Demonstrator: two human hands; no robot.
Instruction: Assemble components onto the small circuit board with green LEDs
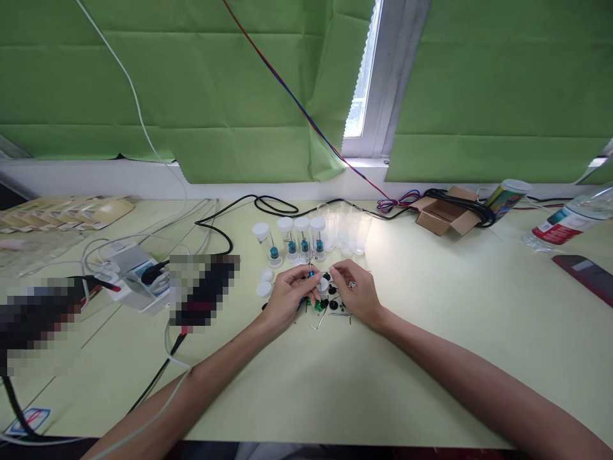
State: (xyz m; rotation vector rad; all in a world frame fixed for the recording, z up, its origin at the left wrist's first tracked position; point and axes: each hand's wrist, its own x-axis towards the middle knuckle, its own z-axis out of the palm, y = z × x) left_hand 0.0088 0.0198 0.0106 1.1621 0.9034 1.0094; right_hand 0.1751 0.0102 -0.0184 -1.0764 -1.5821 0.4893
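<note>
In front of the white-capped clear plastic tubes (pixel 304 237), the left hand (pixel 290 292) pinches a small blue part (pixel 311 273); whether the right hand (pixel 359 292) grasps anything, I cannot tell.

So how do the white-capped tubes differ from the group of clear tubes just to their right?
The white-capped tubes wear white lids; the clear tubes show none. The white-capped tubes hold blue pieces; no blue shows in the clear tubes. Both groups are see-through and on the table.
</note>
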